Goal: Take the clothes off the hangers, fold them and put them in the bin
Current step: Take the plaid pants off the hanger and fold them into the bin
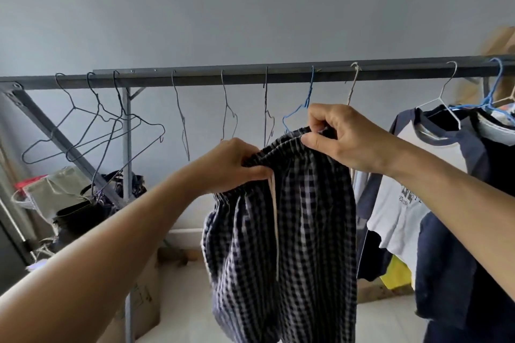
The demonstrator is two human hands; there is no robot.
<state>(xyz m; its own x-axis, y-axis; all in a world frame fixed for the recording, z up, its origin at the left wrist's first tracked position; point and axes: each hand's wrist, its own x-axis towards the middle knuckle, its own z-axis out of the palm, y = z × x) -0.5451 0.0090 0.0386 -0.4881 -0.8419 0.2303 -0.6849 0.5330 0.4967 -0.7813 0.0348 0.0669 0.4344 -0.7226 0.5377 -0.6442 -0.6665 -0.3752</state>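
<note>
Checked shorts [281, 231] held up in front of the rail [250, 75], below the blue wire hanger [299, 108], with both hands clamped on the gathered elastic waistband. Left hand [234, 167] gripping the lower left part of the waistband, fingers curled under the bunched cloth; right hand [340, 136] pinching the upper right part between thumb and fingertips, just below the hanger's shoulder. Hands close but not touching, right set higher than left, so the waistband runs on a slant and the legs hang free beneath. Pale drawstring [274, 217] dangling down the front from the point of the left grip. Grip at two points of the waistband judged to serve for spreading the elastic and working it clear of the hanger; whether any part of the waistband remains hooked on the wire cannot be told, since cloth and hand cover the lower part of the hanger. Several bare wire hangers [92, 131] on the rail to the left. To the right, a navy and white shirt [418, 189] on a white hanger [446, 97], not yet taken down. Bin not identifiable with certainty; a cardboard box [145, 295] standing on the floor, lower left. Folding not yet begun.
</note>
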